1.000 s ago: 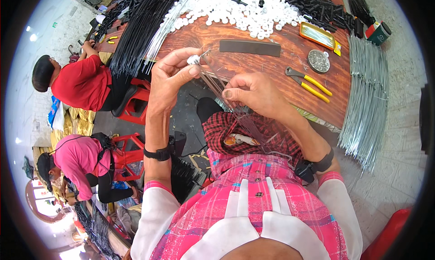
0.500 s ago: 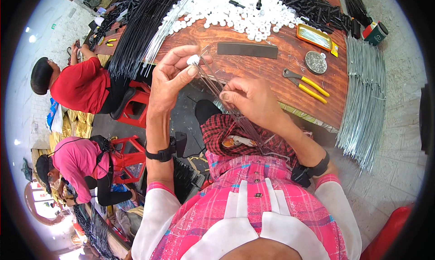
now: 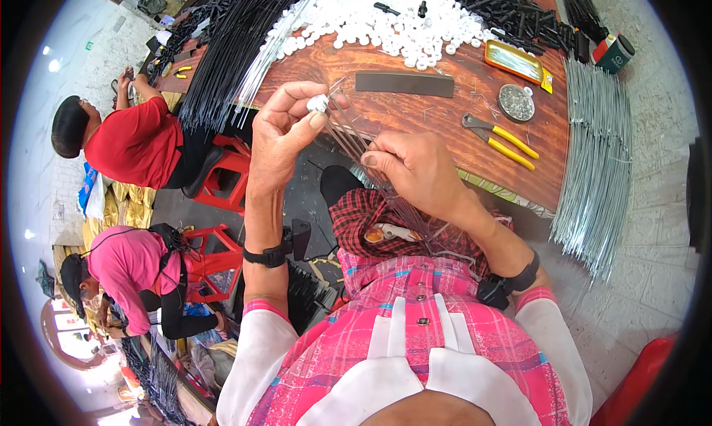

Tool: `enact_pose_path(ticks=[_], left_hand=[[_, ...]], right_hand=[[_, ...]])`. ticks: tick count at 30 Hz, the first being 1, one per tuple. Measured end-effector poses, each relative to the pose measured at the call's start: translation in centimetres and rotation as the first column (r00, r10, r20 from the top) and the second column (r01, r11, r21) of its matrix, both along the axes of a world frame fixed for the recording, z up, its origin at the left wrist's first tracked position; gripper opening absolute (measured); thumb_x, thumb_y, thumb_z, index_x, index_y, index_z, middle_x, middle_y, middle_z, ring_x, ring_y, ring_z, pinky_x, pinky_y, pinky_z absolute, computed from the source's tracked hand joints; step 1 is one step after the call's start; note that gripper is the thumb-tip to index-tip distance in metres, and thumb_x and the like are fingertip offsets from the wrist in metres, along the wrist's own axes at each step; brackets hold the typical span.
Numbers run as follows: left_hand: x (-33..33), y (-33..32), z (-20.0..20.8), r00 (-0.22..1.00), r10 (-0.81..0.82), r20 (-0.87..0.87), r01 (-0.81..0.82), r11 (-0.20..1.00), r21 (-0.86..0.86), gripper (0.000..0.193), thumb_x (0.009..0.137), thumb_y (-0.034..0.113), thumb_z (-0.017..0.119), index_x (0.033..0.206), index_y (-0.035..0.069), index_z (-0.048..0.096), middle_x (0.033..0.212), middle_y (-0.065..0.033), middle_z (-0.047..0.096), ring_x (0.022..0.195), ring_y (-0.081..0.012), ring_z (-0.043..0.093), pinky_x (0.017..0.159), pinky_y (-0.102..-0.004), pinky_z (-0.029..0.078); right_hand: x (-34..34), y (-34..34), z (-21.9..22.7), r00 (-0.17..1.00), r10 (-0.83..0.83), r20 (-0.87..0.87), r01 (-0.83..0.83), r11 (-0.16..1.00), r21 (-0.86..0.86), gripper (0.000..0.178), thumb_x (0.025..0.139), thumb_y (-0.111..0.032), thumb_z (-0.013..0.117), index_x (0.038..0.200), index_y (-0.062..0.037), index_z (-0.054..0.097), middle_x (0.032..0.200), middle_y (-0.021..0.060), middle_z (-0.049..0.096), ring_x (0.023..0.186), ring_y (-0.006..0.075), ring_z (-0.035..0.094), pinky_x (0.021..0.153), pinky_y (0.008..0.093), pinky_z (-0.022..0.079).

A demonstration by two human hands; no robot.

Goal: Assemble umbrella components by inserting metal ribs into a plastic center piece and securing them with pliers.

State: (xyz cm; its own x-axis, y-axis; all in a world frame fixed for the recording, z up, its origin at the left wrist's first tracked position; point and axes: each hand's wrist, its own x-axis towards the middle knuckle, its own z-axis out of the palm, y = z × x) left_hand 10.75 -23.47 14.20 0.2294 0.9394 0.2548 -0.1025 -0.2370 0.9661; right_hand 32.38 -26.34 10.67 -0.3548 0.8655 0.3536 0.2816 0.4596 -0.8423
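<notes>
Thin metal rods [image 3: 350, 138] slant between the person's two hands, over the near edge of the wooden table [image 3: 341, 59], and fan out below the right hand across a red-and-black checked cloth [image 3: 352, 220] on the lap. Their upper end meets a small white piece [image 3: 319, 103], pinched between thumb and fingers of the left hand [image 3: 278, 136]. The right hand [image 3: 419, 166] is closed around the rods lower down, thumb on top, and covers part of them; left fingertips hide some of the white piece.

On the tabletop just beyond lies a dark flat bar [image 3: 404, 84]. Farther back are heaped white rings [image 3: 393, 29] and black fittings [image 3: 512, 14]. To the right are pliers [image 3: 515, 141] with yellow handles, a round tin [image 3: 512, 118] of small metal bits, and an orange tray [image 3: 488, 53] with a yellow tag [image 3: 547, 82] at its corner; any print there is too small to read. A dark green container [image 3: 615, 55] bears a pale mark, also illegible. Silver wires [image 3: 593, 159] hang over the table's right edge, black rods [image 3: 222, 77] over its left. Past those, a co-worker in a red top [image 3: 137, 144] and another in pink [image 3: 130, 266] sit on red stools [image 3: 211, 255].
</notes>
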Motion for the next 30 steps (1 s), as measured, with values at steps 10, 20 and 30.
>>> enact_pose_path(ticks=[10,20,30], left_hand=[[1.0,0.5,0.2,0.999,-0.036,0.039,0.034,0.998,0.043,0.03,0.089,0.008,0.063,0.117,0.0,0.056,0.114,-0.0218,0.067,0.104,-0.0189,0.065,0.092,-0.0308,0.051],[1.1,1.0,-0.3,0.996,-0.043,0.082,0.045,0.999,-0.021,0.027,0.09,0.005,0.06,0.117,0.001,0.056,0.113,-0.0217,0.068,0.104,-0.0177,0.066,0.089,-0.029,0.051],[0.7,1.3,-0.7,0.994,-0.101,0.051,0.102,0.995,-0.022,0.027,0.089,0.004,0.062,0.115,0.002,0.057,0.112,-0.0208,0.068,0.104,-0.0178,0.065,0.09,-0.0287,0.05]], right_hand=[[-0.1,-0.6,0.6,1.0,0.002,-0.017,-0.003,0.998,-0.059,0.021,0.087,-0.022,0.064,0.074,-0.0054,0.066,0.059,0.0096,0.062,0.057,0.0286,0.063,0.052,0.04,0.046],[0.7,1.1,0.1,0.989,0.133,-0.067,-0.142,0.98,-0.14,0.021,0.088,-0.022,0.062,0.077,-0.0051,0.067,0.061,0.0095,0.063,0.057,0.0248,0.064,0.055,0.0371,0.047],[1.0,2.1,-0.6,0.95,0.24,-0.198,-0.293,0.903,-0.315,0.022,0.088,-0.021,0.065,0.074,-0.0045,0.069,0.062,0.0065,0.066,0.057,0.0155,0.063,0.056,0.0326,0.048]])
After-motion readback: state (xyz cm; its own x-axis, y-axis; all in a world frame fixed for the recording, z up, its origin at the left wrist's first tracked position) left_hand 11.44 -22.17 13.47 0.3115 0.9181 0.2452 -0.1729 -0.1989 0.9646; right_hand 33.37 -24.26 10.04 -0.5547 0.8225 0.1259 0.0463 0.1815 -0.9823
